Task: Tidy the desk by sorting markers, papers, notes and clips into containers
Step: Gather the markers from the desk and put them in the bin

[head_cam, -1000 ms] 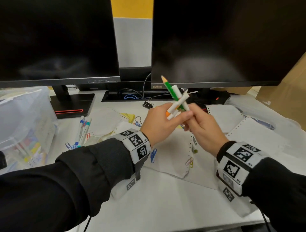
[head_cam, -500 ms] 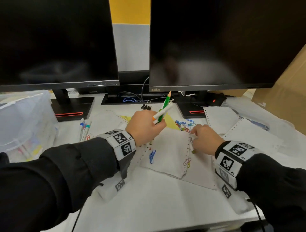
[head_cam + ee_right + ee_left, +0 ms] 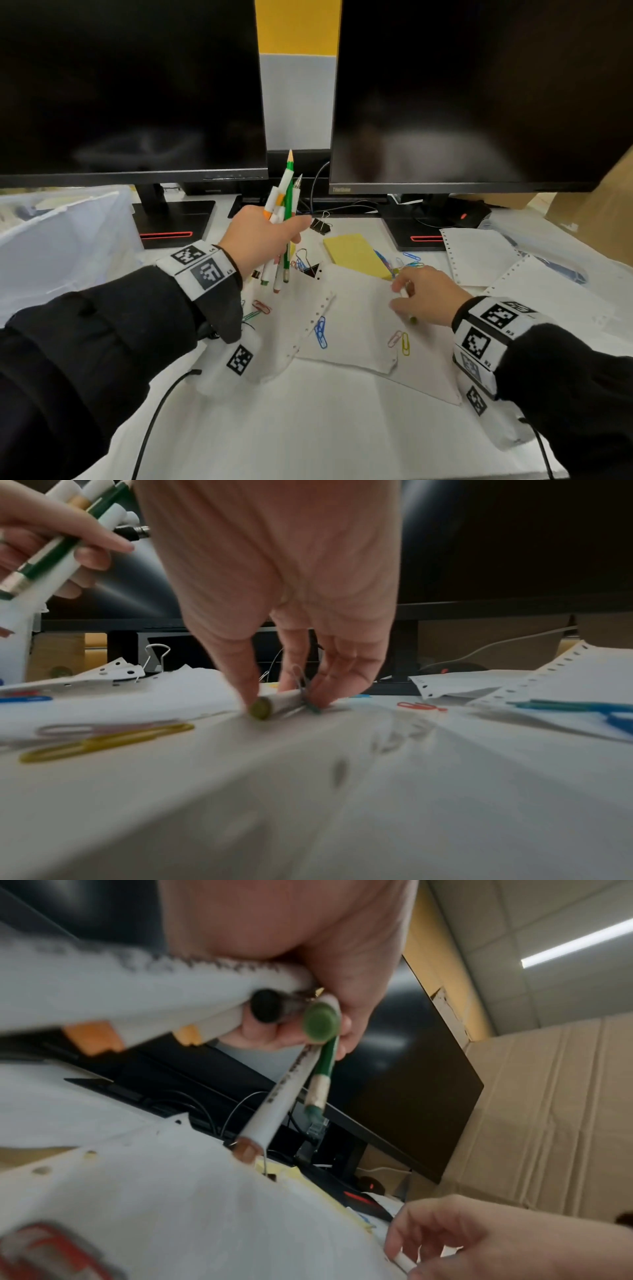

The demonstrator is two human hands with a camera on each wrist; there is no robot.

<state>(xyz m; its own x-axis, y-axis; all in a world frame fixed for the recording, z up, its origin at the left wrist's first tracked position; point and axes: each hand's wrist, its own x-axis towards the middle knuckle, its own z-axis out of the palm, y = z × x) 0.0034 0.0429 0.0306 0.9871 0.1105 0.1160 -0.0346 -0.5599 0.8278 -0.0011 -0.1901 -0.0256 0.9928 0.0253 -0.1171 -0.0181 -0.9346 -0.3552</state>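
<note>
My left hand (image 3: 291, 234) is raised above the desk and grips an upright bundle of white markers and a green pencil (image 3: 287, 192); the left wrist view shows the same bundle (image 3: 291, 1088) from below. My right hand (image 3: 400, 291) is down on a perforated sheet of paper (image 3: 356, 325). Its thumb and fingers pinch a white marker with an olive end cap (image 3: 274, 704) lying on the sheet, and a paper clip (image 3: 301, 683) stands against the fingers. Only the marker's tip (image 3: 412, 319) shows in the head view.
A yellow sticky-note pad (image 3: 356, 255), binder clips (image 3: 320, 224) and coloured paper clips (image 3: 321, 332) lie among the papers. A clear plastic bin (image 3: 61, 240) stands at the left. Two monitors stand behind, their stands (image 3: 171, 222) on the desk, and a cardboard box (image 3: 589, 205) is at the right.
The hands have parted. My right hand dropped to the paper and took hold of the lying marker. My left hand kept the bundle and turned it more upright.
</note>
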